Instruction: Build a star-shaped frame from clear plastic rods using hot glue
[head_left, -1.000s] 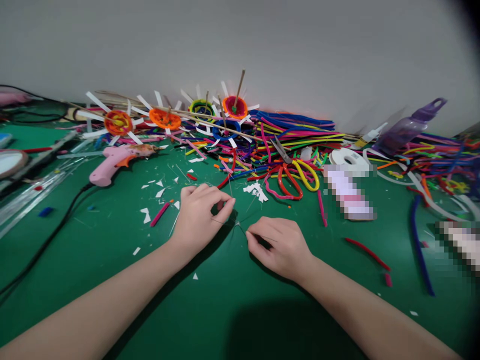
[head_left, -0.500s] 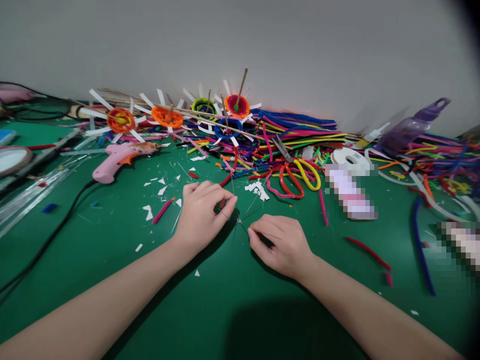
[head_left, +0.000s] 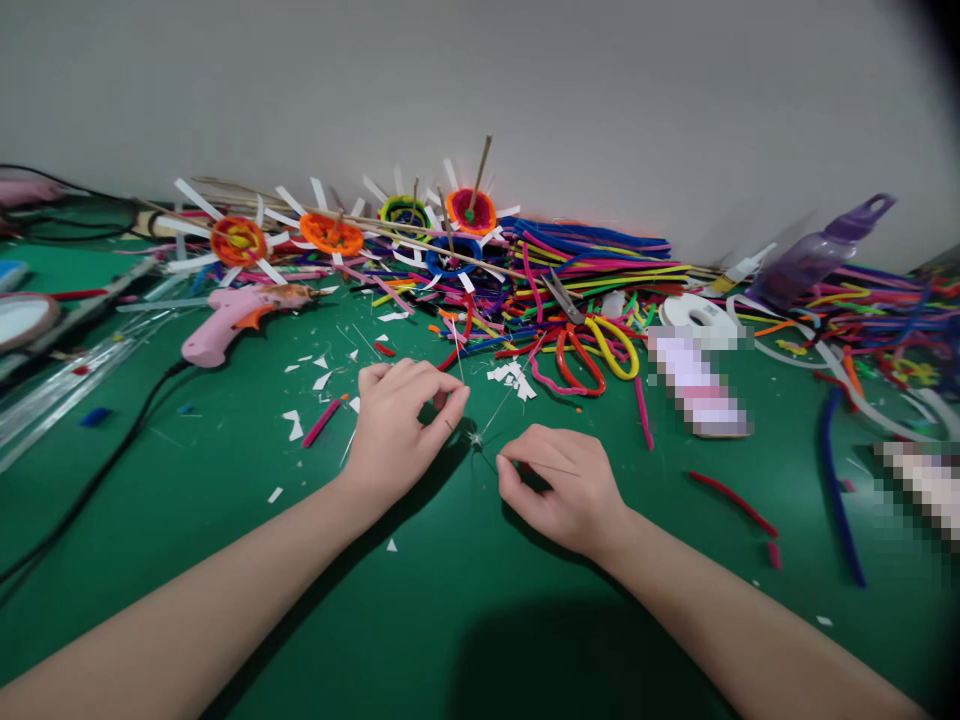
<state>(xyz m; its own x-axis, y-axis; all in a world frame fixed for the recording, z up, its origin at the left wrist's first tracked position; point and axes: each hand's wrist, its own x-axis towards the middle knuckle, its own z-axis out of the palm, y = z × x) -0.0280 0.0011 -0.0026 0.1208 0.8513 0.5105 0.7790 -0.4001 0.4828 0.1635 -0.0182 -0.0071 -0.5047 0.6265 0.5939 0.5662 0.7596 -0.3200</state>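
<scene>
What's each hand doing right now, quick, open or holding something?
Left hand: closed, apparently pinching a thin wire.
Right hand: closed, pinching a thin strand.

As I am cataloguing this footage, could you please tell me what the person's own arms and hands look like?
Both the left forearm and the right forearm are bare, with no sleeve in view. The left hand and right hand wear no gloves, and no ring, watch, bracelet or marking can be seen.

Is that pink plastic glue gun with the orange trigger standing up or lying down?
Lying down: the pink plastic glue gun is on its side on the flat green tabletop, its handle and orange trigger laid sideways.
</scene>
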